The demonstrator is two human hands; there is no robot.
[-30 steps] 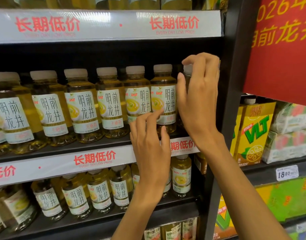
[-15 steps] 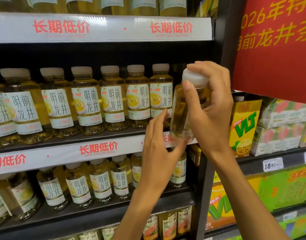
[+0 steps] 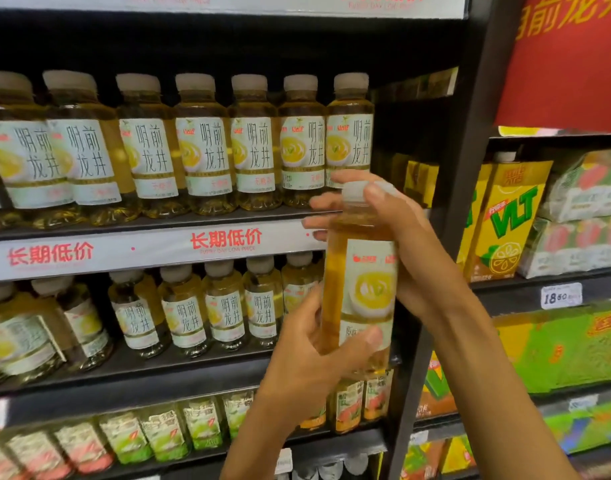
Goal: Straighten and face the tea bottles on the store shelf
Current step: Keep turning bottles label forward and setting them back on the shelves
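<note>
Both hands hold one tea bottle (image 3: 361, 292) out in front of the shelves, clear of any shelf. Right hand (image 3: 406, 247) wraps the neck and upper body, fingers curled round it just under the cap (image 3: 357, 189). Left hand (image 3: 307, 358) grips the lower body, thumb pressed across the label near the base. Bottle upright, slight tilt, label's cup picture roughly toward camera.

Upper row (image 3: 200, 147) stands faced, labels forward, caps level. Dark gap (image 3: 390, 133) at its right end, just beside the last bottle (image 3: 349, 133); looks like the open slot. Lower row (image 3: 210, 313) partly hidden behind the held bottle; its left-end bottles look turned, blurred.

Step, by my read: bottle is off the shelf, being turned so the label faces front. Next move calls for lifting it to the gap, setting the base flat by the end bottle without knocking it, label out, front edge flush with the row. Then the lower row's left end likely needs facing.
</note>
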